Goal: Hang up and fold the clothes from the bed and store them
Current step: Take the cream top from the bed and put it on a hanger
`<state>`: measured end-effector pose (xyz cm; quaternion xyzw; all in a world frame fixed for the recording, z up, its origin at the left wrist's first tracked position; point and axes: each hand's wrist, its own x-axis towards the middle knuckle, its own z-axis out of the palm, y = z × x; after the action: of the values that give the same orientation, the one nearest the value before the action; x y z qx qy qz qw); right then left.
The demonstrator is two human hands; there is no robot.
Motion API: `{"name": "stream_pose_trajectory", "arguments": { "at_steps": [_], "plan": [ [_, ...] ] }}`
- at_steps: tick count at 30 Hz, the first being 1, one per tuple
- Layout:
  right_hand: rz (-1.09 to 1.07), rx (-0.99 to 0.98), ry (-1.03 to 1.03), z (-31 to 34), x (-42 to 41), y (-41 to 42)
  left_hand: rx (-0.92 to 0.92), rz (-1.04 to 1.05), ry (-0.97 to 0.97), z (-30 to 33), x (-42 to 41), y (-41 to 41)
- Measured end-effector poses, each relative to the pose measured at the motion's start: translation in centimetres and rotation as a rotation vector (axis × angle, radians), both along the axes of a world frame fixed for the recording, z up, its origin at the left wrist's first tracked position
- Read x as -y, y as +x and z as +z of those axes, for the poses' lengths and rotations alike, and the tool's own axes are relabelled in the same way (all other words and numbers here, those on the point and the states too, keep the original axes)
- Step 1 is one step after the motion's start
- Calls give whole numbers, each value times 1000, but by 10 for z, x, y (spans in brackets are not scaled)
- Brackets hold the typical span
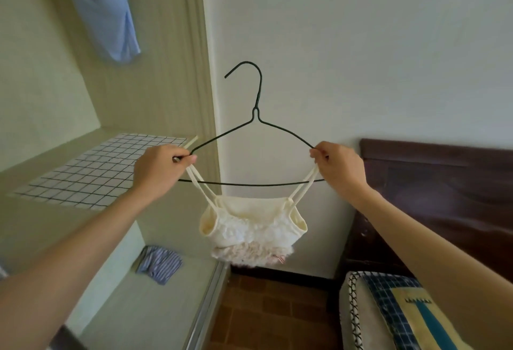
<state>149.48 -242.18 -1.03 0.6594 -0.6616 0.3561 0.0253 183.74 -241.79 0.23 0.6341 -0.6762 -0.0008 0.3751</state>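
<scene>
A dark wire hanger (pixel 256 138) is held up in the middle of the frame, in front of a white wall (pixel 361 44), with one hand at each end. The left hand (pixel 158 172) pinches the hanger's left tip together with the left straps of a cream camisole top (pixel 251 225), fingers curled round both. The right hand (pixel 340 169) pinches the right tip and the right straps the same way. The top hangs below the hanger's bottom bar, between the two forearms, its lacy hem lowest, toward the lower centre of the frame.

The hanger's long axis runs left to right across the frame, nearly level, and its hook stands upward with the open end curving to the upper left.

At the left is an open wardrobe (pixel 177 72). A pale blue garment (pixel 102 8) hangs inside it at the upper left of the frame. A white cloth with a dark grid (pixel 97 169) lies on its shelf, just behind the left hand. On the wardrobe floor, lower left, sits a folded blue striped garment (pixel 159 265).

At the lower right is the bed (pixel 388 316) with a blue checked cover, and a dark wooden headboard (pixel 444 197) behind the right forearm.
</scene>
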Motion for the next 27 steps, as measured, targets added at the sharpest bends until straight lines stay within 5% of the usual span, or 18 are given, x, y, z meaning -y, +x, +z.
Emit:
{"name": "stream_pose_trajectory", "arguments": {
  "at_steps": [13, 27],
  "plan": [
    [288, -60, -90, 57, 226, 0, 35, 303, -68, 54, 117, -17],
    [522, 30, -363, 162, 353, 119, 119, 585, -320, 171, 159, 45]
  ]
}}
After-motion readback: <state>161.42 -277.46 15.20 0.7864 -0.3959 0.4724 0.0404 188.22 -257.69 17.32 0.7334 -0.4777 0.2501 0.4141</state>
